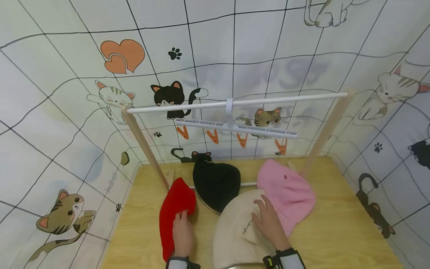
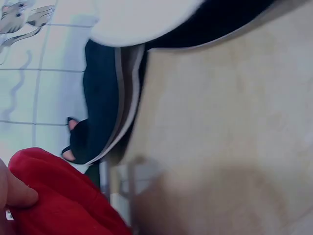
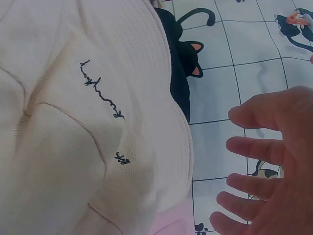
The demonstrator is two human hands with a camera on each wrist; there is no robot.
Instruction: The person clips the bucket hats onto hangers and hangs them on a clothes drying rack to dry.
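Hats lie in a cluster on the wooden surface (image 1: 336, 231), below a white rail (image 1: 235, 102) that carries a hanger bar with orange clips (image 1: 212, 136). The red hat (image 1: 174, 209) lies at the left, the black hat (image 1: 216, 183) behind the middle, the cream hat (image 1: 235, 231) nearest the person and the pink hat (image 1: 289, 194) at the right, partly under the cream one's edge.

The left hand (image 1: 183, 233) rests on the red hat; the left wrist view shows a fingertip (image 2: 22, 193) pressed into the red cloth, but whether the grip has closed on a fold I cannot tell. The right hand (image 1: 268, 220) lies flat on the cream hat with its fingers (image 3: 254, 147) spread and straight, so that grip is wide and holds nothing.

All four hats look soft and light, likely to fold and sag when lifted. The cream one shows stitched seams and a firmer brim with small dark script (image 3: 102, 90), so the brim edge seems the surest place to pinch. The red hat looks limp and fuzzy; a pinch at its rim should do, and it is unlikely to slip. Nothing here looks fragile.
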